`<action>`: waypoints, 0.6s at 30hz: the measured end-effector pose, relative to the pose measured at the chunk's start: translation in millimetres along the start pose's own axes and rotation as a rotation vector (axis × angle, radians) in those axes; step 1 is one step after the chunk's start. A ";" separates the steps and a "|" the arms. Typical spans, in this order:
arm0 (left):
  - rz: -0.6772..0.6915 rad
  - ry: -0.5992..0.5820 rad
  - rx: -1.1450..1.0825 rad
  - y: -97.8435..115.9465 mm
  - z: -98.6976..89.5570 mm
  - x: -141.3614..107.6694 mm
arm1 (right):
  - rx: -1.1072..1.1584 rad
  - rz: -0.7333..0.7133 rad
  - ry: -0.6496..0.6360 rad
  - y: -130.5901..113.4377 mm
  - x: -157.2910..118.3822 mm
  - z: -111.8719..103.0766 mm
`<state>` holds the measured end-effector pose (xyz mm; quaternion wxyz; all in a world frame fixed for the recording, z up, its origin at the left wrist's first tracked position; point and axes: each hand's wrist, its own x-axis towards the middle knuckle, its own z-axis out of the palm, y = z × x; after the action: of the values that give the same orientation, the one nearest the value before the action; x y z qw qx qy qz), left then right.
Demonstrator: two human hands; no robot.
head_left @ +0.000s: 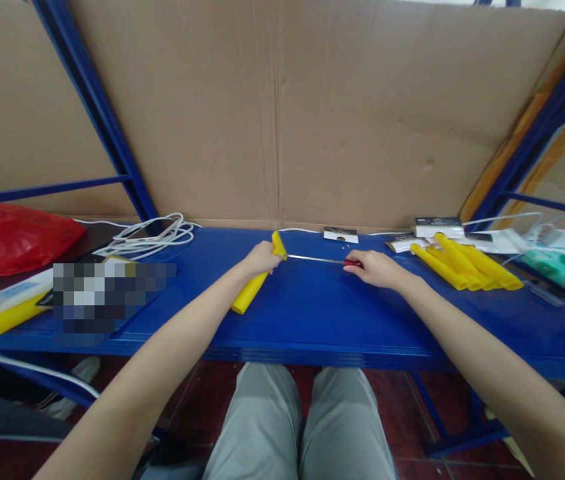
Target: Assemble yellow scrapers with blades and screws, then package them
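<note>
The left hand has its fingers closed around a yellow tool over the middle of the blue worktop, between its front and back edges. The right hand pinches the red handle of a screwdriver, whose shaft reaches the yellow tool; yellow tubes lie toward the worktop's right end.

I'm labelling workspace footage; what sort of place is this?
Probably a small assembly workbench: a blue table, a red-handled screwdriver in use, and a pile of yellow handles.
</note>
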<state>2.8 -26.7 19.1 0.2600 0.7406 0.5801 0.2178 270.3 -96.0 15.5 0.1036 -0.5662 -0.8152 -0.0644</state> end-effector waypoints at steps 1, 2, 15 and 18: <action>-0.005 0.000 0.003 -0.3 0.0 0.4 | 0.013 -0.003 0.002 0.1 0.3 0.3; -0.008 0.000 0.009 -0.6 -0.1 0.9 | 0.029 -0.007 0.005 0.3 0.6 0.6; 0.013 -0.010 0.017 -2.0 1.0 2.3 | 0.075 -0.030 0.064 6.5 0.9 3.2; 0.018 -0.011 0.018 -2.1 0.8 2.2 | 0.004 -0.053 0.095 5.9 0.3 0.2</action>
<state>2.2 -24.3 17.2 0.2547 0.7493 0.5740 0.2105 275.6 -93.7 15.3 0.1417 -0.5407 -0.8241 -0.0920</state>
